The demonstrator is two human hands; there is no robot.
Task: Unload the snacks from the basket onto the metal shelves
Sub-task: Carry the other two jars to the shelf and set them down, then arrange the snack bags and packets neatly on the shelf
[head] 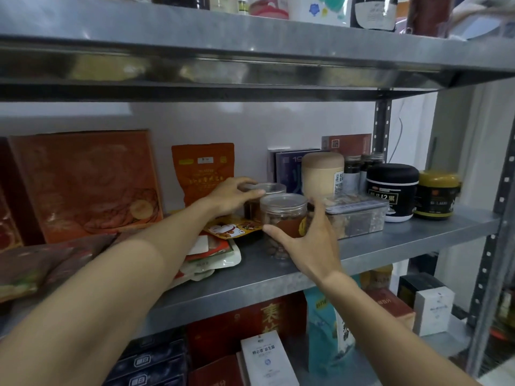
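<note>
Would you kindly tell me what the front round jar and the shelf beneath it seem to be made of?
Front jar: clear, glossy plastic by the look; the brown contents show through wall and lid.
Shelf: grey sheet metal, probably galvanised steel; dull mottled sheen, folded front edge.

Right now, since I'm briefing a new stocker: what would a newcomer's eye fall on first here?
Both hands at the middle shelf: the right hand grips the front jar of nuts, the left hand holds the rear jar by its lid. Next, the big orange box standing at the left.
</note>
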